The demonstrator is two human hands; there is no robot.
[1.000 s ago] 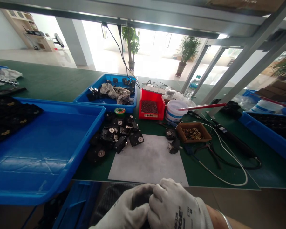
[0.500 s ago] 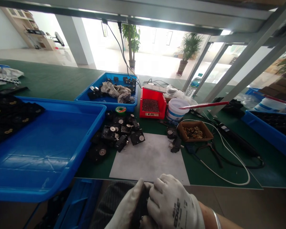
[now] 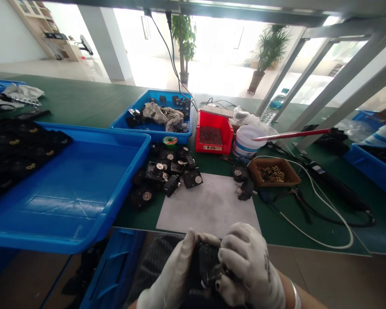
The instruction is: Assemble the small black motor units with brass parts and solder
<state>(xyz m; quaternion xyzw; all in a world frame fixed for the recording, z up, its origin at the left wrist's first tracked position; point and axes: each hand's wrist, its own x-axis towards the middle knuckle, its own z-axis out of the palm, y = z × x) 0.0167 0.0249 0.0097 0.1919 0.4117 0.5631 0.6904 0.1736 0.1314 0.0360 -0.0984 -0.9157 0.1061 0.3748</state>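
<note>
Workshop desk (image 3: 83, 96): black plastic unit (image 3: 209, 268) held in both gloved hands, just off near edge.
L hand (image 3: 172, 270) & R hand (image 3: 249, 268) pressed on it from either side; white sheet (image 3: 206, 206) just beyond, more units (image 3: 167, 171) far-left of sheet, blue tray (image 3: 64, 189) further left.

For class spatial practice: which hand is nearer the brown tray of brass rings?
Right hand, short of the brown tray and left of it; the left hand, farther left still.

A red parts bin (image 3: 224, 139) stands beside a white plastic bucket (image 3: 244, 143).
</note>
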